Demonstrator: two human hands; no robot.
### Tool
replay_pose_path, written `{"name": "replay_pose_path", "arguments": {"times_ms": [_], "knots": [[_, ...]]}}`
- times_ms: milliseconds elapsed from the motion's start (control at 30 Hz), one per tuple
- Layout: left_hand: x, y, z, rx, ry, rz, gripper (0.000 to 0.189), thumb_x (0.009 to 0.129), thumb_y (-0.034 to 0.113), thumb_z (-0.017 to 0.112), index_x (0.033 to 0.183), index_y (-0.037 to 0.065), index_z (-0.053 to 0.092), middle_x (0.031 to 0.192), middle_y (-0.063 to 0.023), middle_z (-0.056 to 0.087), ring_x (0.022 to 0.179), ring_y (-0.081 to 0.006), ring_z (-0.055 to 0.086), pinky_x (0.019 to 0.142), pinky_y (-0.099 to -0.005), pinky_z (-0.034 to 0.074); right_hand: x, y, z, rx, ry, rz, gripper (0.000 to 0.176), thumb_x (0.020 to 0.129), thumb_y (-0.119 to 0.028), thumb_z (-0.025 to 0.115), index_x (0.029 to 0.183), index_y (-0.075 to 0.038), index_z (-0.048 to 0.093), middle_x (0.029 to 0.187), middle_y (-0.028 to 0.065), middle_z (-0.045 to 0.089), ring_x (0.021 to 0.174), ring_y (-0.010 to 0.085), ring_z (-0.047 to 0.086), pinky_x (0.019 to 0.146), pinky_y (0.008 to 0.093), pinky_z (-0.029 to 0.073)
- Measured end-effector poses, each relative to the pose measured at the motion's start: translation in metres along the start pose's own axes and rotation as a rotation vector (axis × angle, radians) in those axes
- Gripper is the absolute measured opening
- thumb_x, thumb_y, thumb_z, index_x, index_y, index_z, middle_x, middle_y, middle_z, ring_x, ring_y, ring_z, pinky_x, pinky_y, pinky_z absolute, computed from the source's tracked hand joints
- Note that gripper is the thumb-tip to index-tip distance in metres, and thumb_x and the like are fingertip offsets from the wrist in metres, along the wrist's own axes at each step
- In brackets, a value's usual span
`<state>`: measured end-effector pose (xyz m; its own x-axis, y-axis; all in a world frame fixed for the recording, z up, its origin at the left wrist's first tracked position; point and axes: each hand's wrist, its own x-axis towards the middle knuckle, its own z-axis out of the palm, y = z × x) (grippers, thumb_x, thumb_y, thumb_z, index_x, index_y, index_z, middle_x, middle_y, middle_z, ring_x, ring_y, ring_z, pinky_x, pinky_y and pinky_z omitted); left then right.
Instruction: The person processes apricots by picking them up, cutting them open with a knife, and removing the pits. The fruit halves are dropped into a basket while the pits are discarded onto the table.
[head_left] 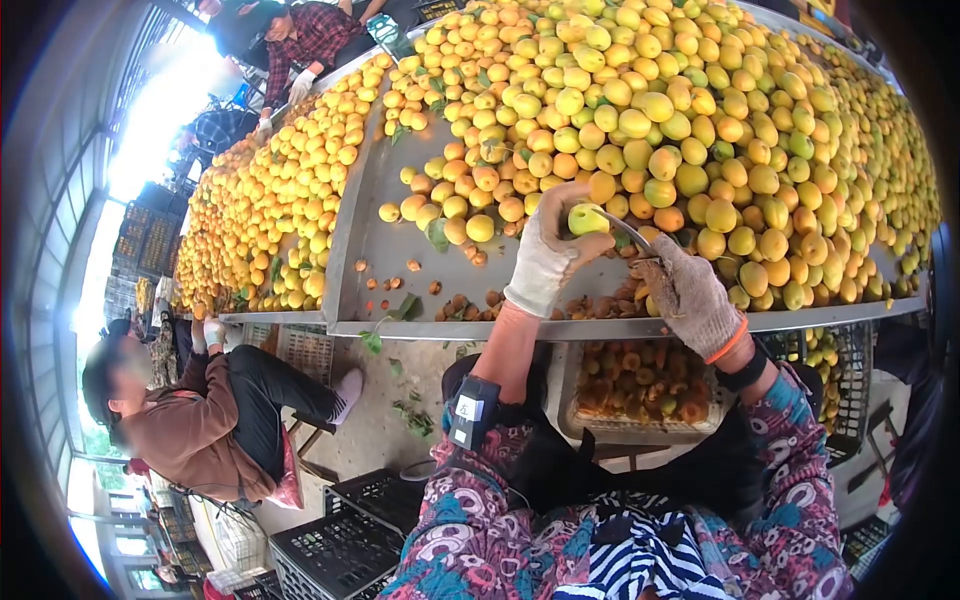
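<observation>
— Where's the fruit right now?
— Up in my left grip [545,258]. Gloved fingers are closed round one greenish-yellow apricot [587,218], held just above the near edge of the worktop [400,245], in front of the big heap [650,110].
— And the other side?
— My right grip [690,297] is closed on the handle of the knife [625,232]. The blade angles up and left, and its tip meets the apricot's right side.
— What makes this cut go well, you reckon?
— I'd follow the seam and roll the fruit against the blade rather than push the blade toward my thumb. Fingertips ought to sit behind the edge. Light pressure too: a fruit this green is probably firm, and it could slip.
— What's under you?
— Loose pits [455,302] lie scattered along the near strip of the worktop. Below the edge, between my arms, is a crate [600,425] of brownish-orange pieces, halves or stones, I can't tell. Working over it, I judge, means a drop lands there, not on the floor.
— Anyone close?
— A seated person [200,420] low on the left, well apart from my blade. There are black crates [340,545] near, also on the left.
</observation>
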<state>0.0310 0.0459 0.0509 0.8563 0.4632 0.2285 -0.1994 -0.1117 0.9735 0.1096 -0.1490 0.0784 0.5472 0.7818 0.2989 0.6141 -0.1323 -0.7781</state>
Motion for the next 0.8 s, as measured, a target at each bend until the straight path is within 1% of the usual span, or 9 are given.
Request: {"name": "replay_pose_path", "arguments": {"times_ms": [33,133,233,333,433,533,633,733,800], "knots": [[0.001,0.000,-0.001,0.032,0.000,0.013,0.053,0.068,0.011,0.081,0.114,0.003,0.055,0.093,-0.0038,0.062,0.073,-0.0092,0.059,0.066,-0.0240,0.051,0.001,-0.002,0.000,0.008,-0.001,0.018,0.018,0.088,-0.010,0.059,0.101,-0.001,0.051,0.067,0.0197,0.058,0.065,0.0385,0.060,0.054,0.0413,0.045],[0.000,0.004,-0.001,0.036,0.011,-0.048,0.049,0.067,0.014,0.082,0.109,0.003,0.060,0.090,-0.0033,0.065,0.075,-0.0089,0.060,0.068,-0.0245,0.051,0.001,-0.005,0.000,-0.033,-0.032,0.027,0.019,0.088,-0.011,0.060,0.101,-0.001,0.052,0.068,0.0200,0.059,0.066,0.0388,0.060,0.054,0.0420,0.045],[0.001,0.006,-0.002,0.144,0.033,-0.011,0.042,0.067,0.015,0.082,0.103,0.003,0.063,0.087,-0.0036,0.067,0.078,-0.0089,0.061,0.070,-0.0251,0.051,0.001,-0.007,0.002,-0.041,-0.039,0.051,0.017,0.088,-0.011,0.059,0.100,-0.002,0.051,0.068,0.0204,0.059,0.067,0.0399,0.060,0.054,0.0432,0.045],[0.000,0.006,-0.001,0.180,0.015,0.072,0.038,0.069,0.004,0.079,0.103,0.005,0.063,0.083,-0.0020,0.063,0.065,-0.0067,0.058,0.055,-0.0208,0.047,0.001,-0.004,0.005,-0.064,-0.023,0.046,0.015,0.088,-0.012,0.059,0.099,-0.004,0.051,0.067,0.0206,0.058,0.067,0.0410,0.060,0.053,0.0442,0.045],[0.002,0.007,-0.005,0.489,0.029,0.352,0.038,0.068,0.008,0.080,0.101,0.005,0.063,0.086,-0.0027,0.065,0.066,-0.0055,0.058,0.059,-0.0212,0.048,-0.001,-0.005,0.006,-0.106,0.002,0.037,0.015,0.089,-0.013,0.058,0.098,-0.005,0.050,0.068,0.0210,0.058,0.068,0.0418,0.059,0.053,0.0451,0.045],[0.003,0.009,-0.005,0.521,0.020,0.390,0.039,0.066,0.011,0.081,0.100,0.005,0.064,0.087,-0.0031,0.066,0.065,-0.0049,0.058,0.061,-0.0215,0.049,-0.001,-0.002,0.011,-0.102,-0.023,0.084,0.016,0.089,-0.014,0.058,0.098,-0.004,0.050,0.068,0.0212,0.058,0.069,0.0418,0.060,0.054,0.0455,0.046],[-0.002,0.022,0.001,0.435,0.047,0.094,0.035,0.069,0.013,0.081,0.099,0.005,0.064,0.087,-0.0050,0.066,0.069,-0.0080,0.061,0.063,-0.0229,0.051,0.000,0.001,0.012,-0.010,-0.034,0.056,0.017,0.090,-0.015,0.058,0.100,-0.003,0.050,0.069,0.0213,0.059,0.070,0.0415,0.060,0.055,0.0453,0.046],[-0.001,0.008,0.014,-0.060,0.096,0.030,0.037,0.075,0.017,0.077,0.103,0.000,0.060,0.088,-0.0092,0.065,0.075,-0.0205,0.066,0.069,-0.0292,0.054,0.003,0.002,0.018,-0.011,-0.032,0.088,0.021,0.089,-0.015,0.058,0.105,-0.004,0.051,0.071,0.0215,0.060,0.070,0.0410,0.061,0.056,0.0451,0.047],[0.001,-0.003,0.025,-0.364,0.137,0.004,0.028,0.083,0.018,0.069,0.103,0.002,0.058,0.089,-0.0098,0.063,0.075,-0.0197,0.066,0.065,-0.0280,0.054,0.008,-0.003,0.018,-0.038,-0.021,0.097,0.023,0.090,-0.016,0.058,0.109,-0.005,0.050,0.072,0.0220,0.061,0.071,0.0408,0.062,0.057,0.0459,0.048]]}}
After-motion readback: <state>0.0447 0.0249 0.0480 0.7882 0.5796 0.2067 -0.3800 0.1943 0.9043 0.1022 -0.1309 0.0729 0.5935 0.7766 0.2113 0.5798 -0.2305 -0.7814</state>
